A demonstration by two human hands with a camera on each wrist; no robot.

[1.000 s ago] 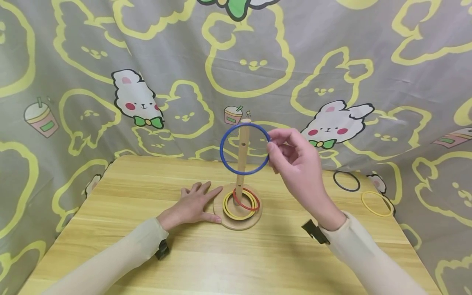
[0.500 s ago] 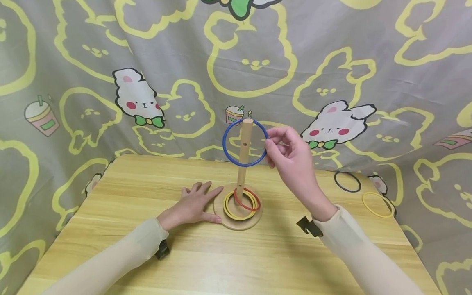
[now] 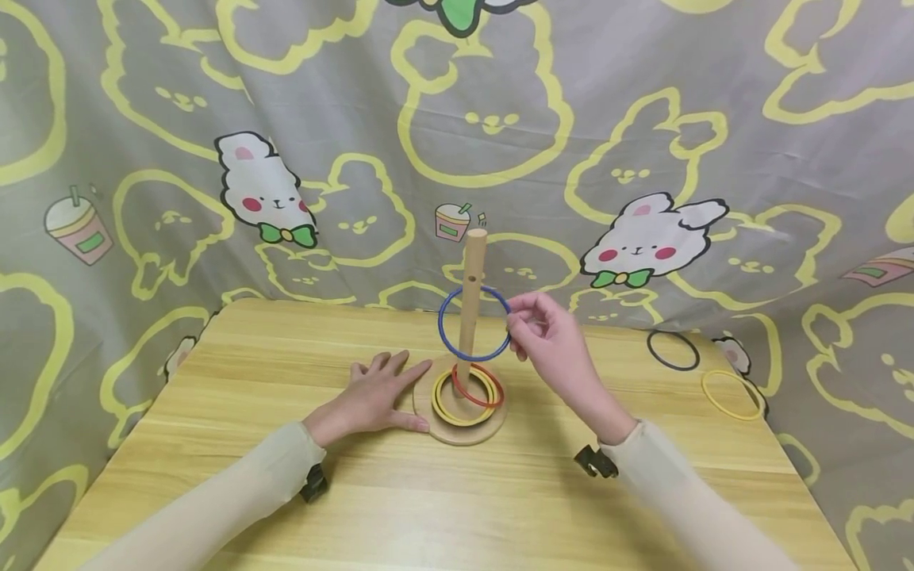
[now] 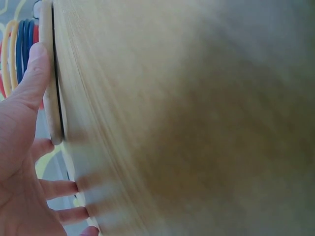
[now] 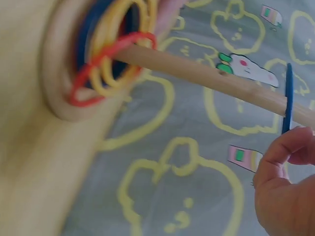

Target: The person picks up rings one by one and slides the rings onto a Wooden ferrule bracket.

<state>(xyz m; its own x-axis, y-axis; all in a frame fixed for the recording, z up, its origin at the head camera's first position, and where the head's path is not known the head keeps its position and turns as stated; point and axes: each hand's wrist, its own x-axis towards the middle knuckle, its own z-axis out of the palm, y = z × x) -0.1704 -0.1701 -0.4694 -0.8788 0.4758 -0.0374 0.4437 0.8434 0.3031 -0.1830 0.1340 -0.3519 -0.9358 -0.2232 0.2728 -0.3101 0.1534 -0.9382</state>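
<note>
My right hand [image 3: 553, 341] pinches a blue ring [image 3: 485, 358] by its right edge. The ring encircles the upright wooden peg [image 3: 473, 289] partway down, as the right wrist view also shows. At the foot, round the peg, lie yellow rings [image 3: 435, 406] over blue ones, with a tilted red ring [image 5: 106, 55] on top. In the left wrist view another red ring sits lowest in the stack, against the round base [image 4: 55, 123]. My left hand [image 3: 371, 399] lies with spread fingers at the base's left side, its thumb [image 4: 35, 69] touching the rim.
A dark ring [image 3: 678, 369] and a yellow ring [image 3: 704, 388] lie on the right back part of the wooden table [image 3: 343, 515]. Something dark shows under the yellow ring's right edge. A patterned grey curtain [image 3: 343, 95] hangs behind and at both sides.
The right hand lowers the blue ring. It was level with the peg's upper part, its top edge near the peg's tip, and now circles the peg lower down. My left hand stays put.
</note>
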